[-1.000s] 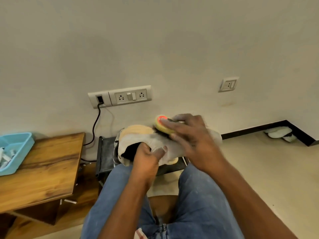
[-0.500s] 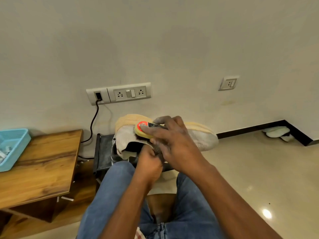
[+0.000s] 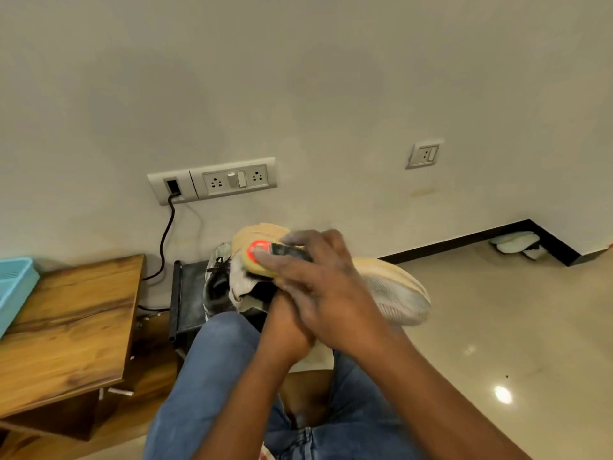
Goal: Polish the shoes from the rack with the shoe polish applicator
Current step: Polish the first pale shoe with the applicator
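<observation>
A pale grey mesh sneaker with a cream-yellow sole (image 3: 394, 287) lies on its side above my knees, toe pointing right. My left hand (image 3: 282, 330) grips it from below near the collar. My right hand (image 3: 325, 287) crosses over the left and presses a yellow shoe polish applicator with a red end (image 3: 262, 257) against the heel part of the shoe. A second, darker sneaker (image 3: 217, 287) stands on the black shoe rack (image 3: 189, 293) behind the held one.
A wooden table (image 3: 69, 330) with a light blue tray (image 3: 13, 290) is at my left. A black cable (image 3: 164, 240) hangs from the wall socket panel. White footwear (image 3: 517, 244) lies in the far right corner. Glossy tiled floor (image 3: 497, 343) spreads to the right.
My right hand has slid the applicator leftward along the shoe from the middle to the heel end. The shoe's toe now shows more at the right. My left hand kept its hold.
</observation>
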